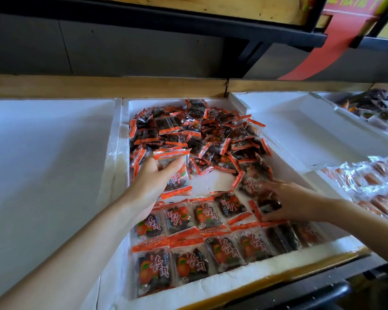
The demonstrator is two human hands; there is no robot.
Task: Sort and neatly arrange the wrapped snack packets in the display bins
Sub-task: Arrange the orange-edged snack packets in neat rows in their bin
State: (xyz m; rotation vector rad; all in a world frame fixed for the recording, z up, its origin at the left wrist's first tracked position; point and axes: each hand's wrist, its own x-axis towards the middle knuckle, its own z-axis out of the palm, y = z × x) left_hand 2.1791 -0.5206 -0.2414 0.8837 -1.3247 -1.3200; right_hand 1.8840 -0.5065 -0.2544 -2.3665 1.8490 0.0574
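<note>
Over the bin, the left hand is gripping a few packets. The right hand is maybe pinching one more; it is blurry. They are looking light and slippery, so gripping the flat sides seems best.

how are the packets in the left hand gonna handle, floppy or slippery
Probably light and floppy: the packets are thin film held by the left hand. Likely slippery: glossy wrap, and the loose pile lies jumbled. Unlikely to roll; the arranged rows lie flat.
</note>
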